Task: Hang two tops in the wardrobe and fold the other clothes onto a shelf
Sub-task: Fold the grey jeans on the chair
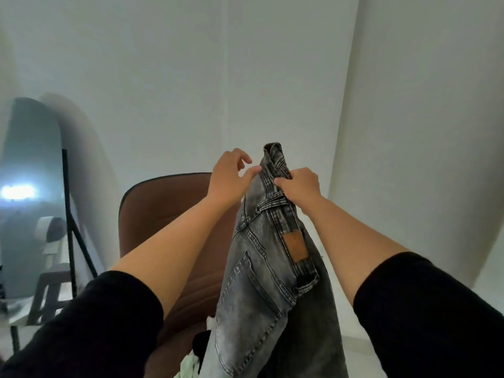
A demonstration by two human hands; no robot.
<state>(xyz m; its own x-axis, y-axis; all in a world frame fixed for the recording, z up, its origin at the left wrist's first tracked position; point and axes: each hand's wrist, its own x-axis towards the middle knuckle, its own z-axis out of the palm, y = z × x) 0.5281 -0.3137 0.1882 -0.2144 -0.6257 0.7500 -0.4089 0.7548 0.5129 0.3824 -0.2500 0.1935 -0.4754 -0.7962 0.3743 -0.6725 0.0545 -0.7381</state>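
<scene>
The step in hand looks like the folding of one pair of faded grey denim jeans (261, 255), held up in the air in front of the person, waistband uppermost, above a brown padded chair (163, 214). The right hand (298, 184) grasps the bunched waistband, fingers curled round the cloth. The left hand (229, 177) is loose and spread, its thumb touching the near edge of the denim while the other fingers hang free and hold nothing. The jeans hang doubled lengthwise, a back pocket and a tan leather patch facing the camera

By my judgement the next move calls for the left hand to take the waistband or a leg lower down, so the legs can be laid together and folded; a shelf and a wardrobe are not in view

Counted: one pair of jeans, two hands, one chair. On the chair seat, below the jeans, lie bits of other clothes (191, 364), pale green, white and dark; how many I cannot tell. One tall mirror (30, 173) on a black stand leans at the left
</scene>
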